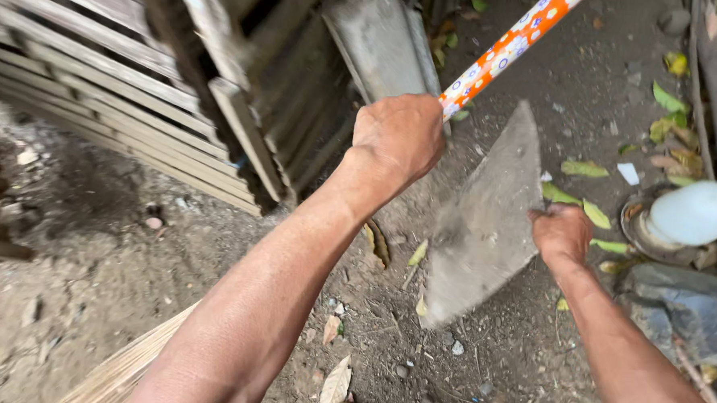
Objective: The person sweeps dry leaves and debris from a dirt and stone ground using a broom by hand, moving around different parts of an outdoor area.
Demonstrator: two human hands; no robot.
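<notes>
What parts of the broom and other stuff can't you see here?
- Broom handle: head view, top cut by the frame edge; the left hand hides its grip.
- Bristles: the arm covers them.
- Flat grey slab: the right hand hides its edge.
- White object: blurred.

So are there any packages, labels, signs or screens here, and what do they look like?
No signs, screens or readable labels.
Patterned wrap on broom handle, top centre in the left hand: orange and white with small blue dots.
White scrap, right, on the dirt: small, rectangular, blank.
</notes>
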